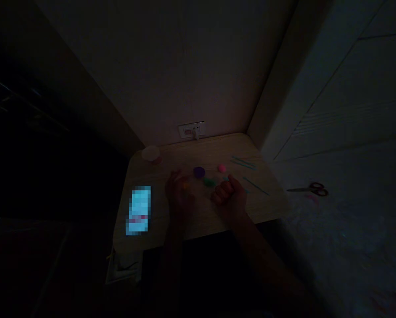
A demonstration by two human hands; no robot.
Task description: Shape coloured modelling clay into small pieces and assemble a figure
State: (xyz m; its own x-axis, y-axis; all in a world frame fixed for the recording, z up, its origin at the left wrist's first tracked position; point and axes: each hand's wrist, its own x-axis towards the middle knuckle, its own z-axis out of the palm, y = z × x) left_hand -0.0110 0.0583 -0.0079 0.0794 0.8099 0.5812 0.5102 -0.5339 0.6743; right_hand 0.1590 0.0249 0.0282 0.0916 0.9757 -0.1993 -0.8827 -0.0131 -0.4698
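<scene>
The scene is very dark. My left hand (178, 194) is blurred over the small wooden table, its fingers curved and apart. A small orange piece (185, 186) shows between its fingers and thumb; I cannot tell whether they touch it. My right hand (229, 196) is closed in a fist with the thumb on top, and anything inside is hidden. Teal bits show on both sides of this fist, perhaps a stick behind it. Between and beyond the hands lie a purple round lump (199, 172), a green lump (209, 182) and a pink lump (222, 168).
Thin teal sticks (243, 162) lie at the table's right. A lit phone (138, 211) is on the left, and a pale cup-like container (150, 153) stands at the back left. A wall socket (192, 130) holds a plug. Scissors (312, 189) lie off the table to the right.
</scene>
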